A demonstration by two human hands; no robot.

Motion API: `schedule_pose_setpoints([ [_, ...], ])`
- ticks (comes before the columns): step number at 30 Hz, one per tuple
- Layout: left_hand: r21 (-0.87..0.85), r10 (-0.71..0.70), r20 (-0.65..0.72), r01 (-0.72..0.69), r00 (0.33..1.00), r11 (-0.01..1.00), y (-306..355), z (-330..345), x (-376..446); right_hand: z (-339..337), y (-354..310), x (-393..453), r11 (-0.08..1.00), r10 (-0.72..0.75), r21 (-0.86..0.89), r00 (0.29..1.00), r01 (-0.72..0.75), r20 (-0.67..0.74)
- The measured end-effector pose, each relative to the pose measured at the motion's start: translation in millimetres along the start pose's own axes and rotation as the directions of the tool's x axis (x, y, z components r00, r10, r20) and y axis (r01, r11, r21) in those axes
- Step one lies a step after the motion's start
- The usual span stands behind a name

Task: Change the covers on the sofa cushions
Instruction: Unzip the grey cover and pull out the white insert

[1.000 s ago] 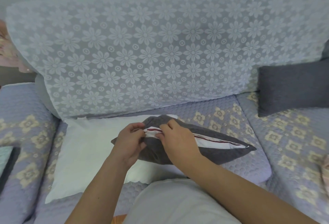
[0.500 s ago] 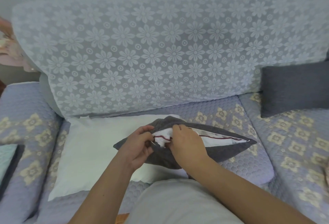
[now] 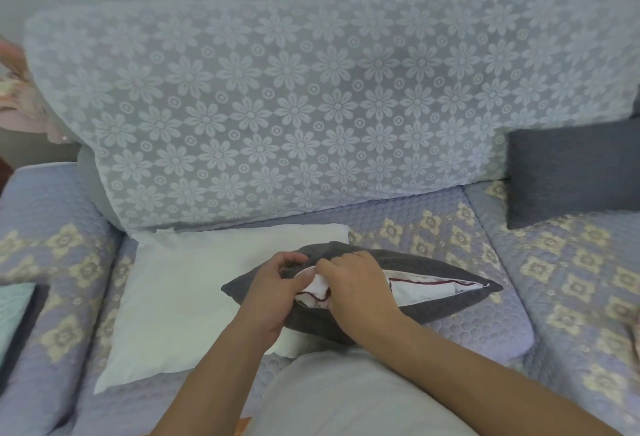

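head view: left hand (image 3: 273,293) and right hand (image 3: 356,291) pinch the grey cover's (image 3: 433,262) open edge.

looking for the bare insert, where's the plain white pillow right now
In the head view, the white pillow lies flat on the sofa seat, left of centre, partly under the dark grey cushion being held.

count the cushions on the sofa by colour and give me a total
Dark grey: 2, the cushion in both hands and one at the right
White: 1, the bare cushion
Total: 3
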State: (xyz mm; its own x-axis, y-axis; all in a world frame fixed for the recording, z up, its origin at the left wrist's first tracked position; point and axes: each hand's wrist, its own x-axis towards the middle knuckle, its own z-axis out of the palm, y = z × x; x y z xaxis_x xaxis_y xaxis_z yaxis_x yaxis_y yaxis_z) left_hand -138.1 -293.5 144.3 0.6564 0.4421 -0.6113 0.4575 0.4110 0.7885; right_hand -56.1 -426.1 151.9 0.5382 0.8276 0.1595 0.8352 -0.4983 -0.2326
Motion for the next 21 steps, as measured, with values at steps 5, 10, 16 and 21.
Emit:
schedule_pose_setpoints([
  [5,0.344,0.129,-0.189,-0.058,0.973,0.937,0.9,-5.5,9.1,-9.9,2.6,-2.3,0.994,0.071,0.091,0.994,-0.064,-0.077],
  [10,0.619,0.24,-0.152,-0.096,0.959,0.779,3.1,-10.3,19.2,-22.2,20.8,-7.1,0.957,0.204,0.221,0.978,-0.189,-0.051],
  [16,0.807,0.371,-0.292,0.02,0.882,0.59,10.8,-39.7,43.1,-65.2,41.9,-22.5,0.811,0.443,0.502,0.876,-0.301,-0.19],
  [21,0.777,0.358,-0.231,-0.049,0.905,0.627,25.1,-9.8,47.5,-75.1,55.9,-18.0,0.742,0.493,0.58,0.86,-0.336,-0.133],
])
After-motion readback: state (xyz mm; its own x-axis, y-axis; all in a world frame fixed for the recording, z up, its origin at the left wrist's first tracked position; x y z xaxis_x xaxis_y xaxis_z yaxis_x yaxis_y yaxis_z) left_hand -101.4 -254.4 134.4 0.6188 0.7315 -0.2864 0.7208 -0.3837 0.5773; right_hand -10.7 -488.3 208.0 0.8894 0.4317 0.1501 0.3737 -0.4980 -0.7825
